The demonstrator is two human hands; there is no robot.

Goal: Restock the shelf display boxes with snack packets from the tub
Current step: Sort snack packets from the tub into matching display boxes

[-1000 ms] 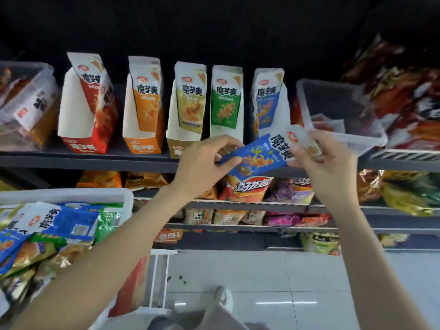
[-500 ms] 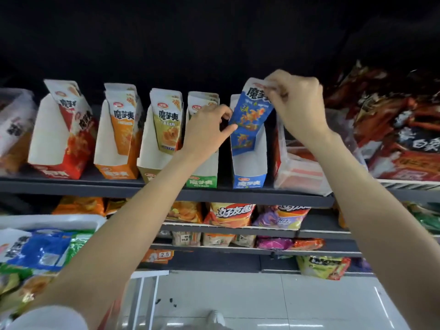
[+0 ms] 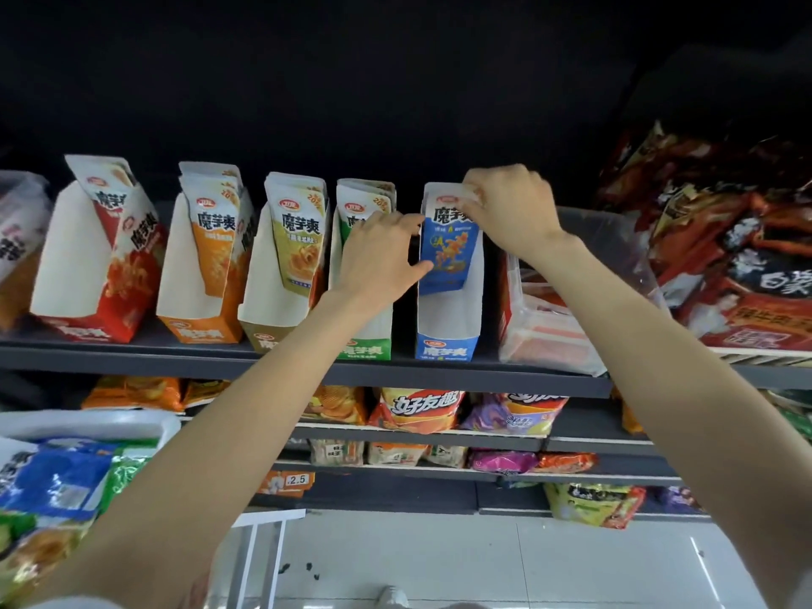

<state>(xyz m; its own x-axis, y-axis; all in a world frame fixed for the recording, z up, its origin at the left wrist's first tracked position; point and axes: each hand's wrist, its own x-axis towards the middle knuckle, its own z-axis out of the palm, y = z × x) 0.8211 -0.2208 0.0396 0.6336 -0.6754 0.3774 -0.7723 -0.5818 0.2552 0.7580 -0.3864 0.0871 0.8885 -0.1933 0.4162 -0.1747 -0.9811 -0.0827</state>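
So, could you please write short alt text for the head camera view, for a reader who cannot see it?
Two hands set a blue snack packet into the blue display box on a shop shelf: the right hand pinches its top, the left hand touches its side. Red, orange, yellow and green boxes stand to the left, and a tub of packets sits lower left.
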